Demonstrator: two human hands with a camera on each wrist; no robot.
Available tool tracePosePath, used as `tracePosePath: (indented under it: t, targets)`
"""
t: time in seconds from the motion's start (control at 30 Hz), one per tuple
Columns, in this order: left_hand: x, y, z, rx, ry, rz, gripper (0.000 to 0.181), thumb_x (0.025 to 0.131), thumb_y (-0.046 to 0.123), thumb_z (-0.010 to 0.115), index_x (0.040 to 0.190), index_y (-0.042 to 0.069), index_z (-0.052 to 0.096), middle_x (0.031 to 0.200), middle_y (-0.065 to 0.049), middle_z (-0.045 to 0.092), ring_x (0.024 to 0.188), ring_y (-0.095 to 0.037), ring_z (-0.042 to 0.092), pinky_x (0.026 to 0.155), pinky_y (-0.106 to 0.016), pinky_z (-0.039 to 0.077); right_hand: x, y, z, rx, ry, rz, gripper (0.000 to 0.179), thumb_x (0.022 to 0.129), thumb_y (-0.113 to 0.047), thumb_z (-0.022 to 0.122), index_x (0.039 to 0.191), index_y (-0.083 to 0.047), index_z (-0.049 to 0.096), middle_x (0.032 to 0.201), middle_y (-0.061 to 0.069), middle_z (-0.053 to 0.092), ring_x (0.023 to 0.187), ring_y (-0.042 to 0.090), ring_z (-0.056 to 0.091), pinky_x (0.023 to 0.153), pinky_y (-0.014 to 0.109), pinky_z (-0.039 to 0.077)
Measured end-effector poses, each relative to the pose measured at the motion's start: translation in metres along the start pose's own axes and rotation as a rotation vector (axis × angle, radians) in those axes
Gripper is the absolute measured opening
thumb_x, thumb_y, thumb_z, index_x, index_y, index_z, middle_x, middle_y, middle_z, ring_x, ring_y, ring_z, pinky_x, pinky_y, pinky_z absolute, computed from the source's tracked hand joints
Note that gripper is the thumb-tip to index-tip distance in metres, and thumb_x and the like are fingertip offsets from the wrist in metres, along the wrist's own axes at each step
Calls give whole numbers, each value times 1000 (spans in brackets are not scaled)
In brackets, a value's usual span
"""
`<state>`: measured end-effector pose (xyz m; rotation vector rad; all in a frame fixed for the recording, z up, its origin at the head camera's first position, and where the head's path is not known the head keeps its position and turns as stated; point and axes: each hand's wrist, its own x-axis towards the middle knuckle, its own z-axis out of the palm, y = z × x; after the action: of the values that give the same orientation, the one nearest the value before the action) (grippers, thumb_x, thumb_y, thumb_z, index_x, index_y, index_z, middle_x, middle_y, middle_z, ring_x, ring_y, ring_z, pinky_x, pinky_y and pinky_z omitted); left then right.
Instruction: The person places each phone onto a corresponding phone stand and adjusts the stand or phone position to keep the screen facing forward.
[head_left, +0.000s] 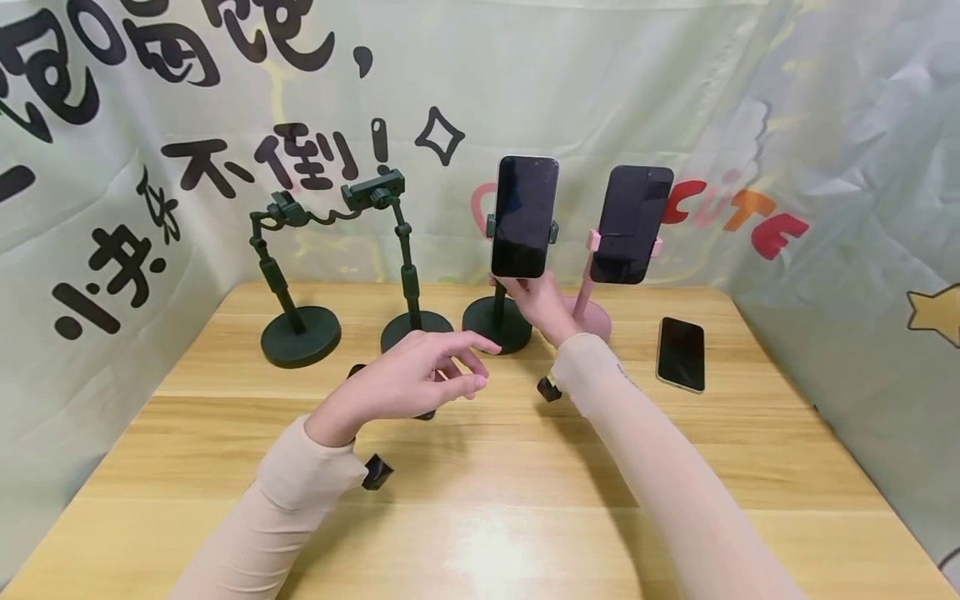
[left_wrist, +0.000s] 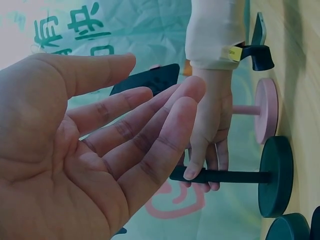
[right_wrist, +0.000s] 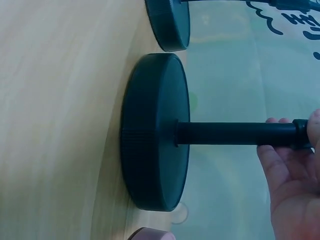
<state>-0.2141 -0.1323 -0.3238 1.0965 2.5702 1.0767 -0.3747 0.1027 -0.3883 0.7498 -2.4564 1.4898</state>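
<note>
Pale wooden table (head_left: pixel 480 492) spreads out below me, its widest open stretch on the near side. Closest in, I have the left hand (head_left: pixel 416 375) hanging over the wood, fingers apart and loosely bent, nothing in them; a dark flat object (head_left: pixel 426 415) lies mostly hidden under it, so I'd mind that spot. Farther in, the right hand (head_left: pixel 538 304) has thumb and fingers wrapped round the pole (right_wrist: pixel 225 133) of a dark green stand (head_left: pixel 486 335), just below the upright phone (head_left: pixel 525 218) clamped on top. I judge the stand stiff and fairly light, but top-heavy with that load; the glass looks slick and breakable, so the pole is my hold, or the broad base for a slide. Sideways it's tight: the pink stand (head_left: pixel 596 321) is just to the right, bearing a tilted phone (head_left: pixel 632 225), and a loose phone (head_left: pixel 681 354) lies between it and the right edge. Just left there's a second dark stand (head_left: pixel 409 283), with a bent-necked one (head_left: pixel 300 337) farther out. Behind it all, the fabric backdrop (head_left: pixel 450 50) hangs close to the back edge, so I wouldn't count on depth there.
</note>
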Motion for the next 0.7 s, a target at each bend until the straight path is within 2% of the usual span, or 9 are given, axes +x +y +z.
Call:
tracePosePath:
  t: [0.13, 0.2, 0.43, 0.7]
  targets:
    - [-3, 1, 1, -5, -7, -1, 40, 107, 22, 68, 146, 18, 63, 118, -4, 80, 92, -5, 78, 82, -32, 64, 0, -1, 2, 36, -13, 31, 28, 111, -24, 61, 125, -2, 72, 125, 24, 75, 121, 35, 71, 114, 52, 53]
    - [-4, 1, 1, -8, -9, -1, 40, 107, 22, 68, 146, 17, 63, 118, -6, 80, 92, -5, 78, 83, -33, 65, 0, -1, 2, 17, -12, 26, 27, 111, -24, 62, 124, -3, 72, 124, 22, 76, 120, 35, 72, 113, 51, 54]
    - [-2, 2, 1, 12, -16, 11, 39, 107, 22, 68, 145, 18, 64, 118, 0, 80, 92, -4, 78, 87, -28, 64, 0, -4, 1, -31, -6, 23, 27, 112, -21, 60, 124, -1, 72, 125, 21, 76, 121, 34, 72, 113, 49, 55]
    - [0, 4, 1, -4, -45, 14, 39, 107, 23, 68, 146, 19, 64, 118, 0, 79, 91, -5, 78, 81, -27, 64, -1, -5, -2, -22, -4, 87, 24, 111, -25, 62, 124, -6, 71, 130, 16, 75, 126, 32, 71, 115, 49, 54]
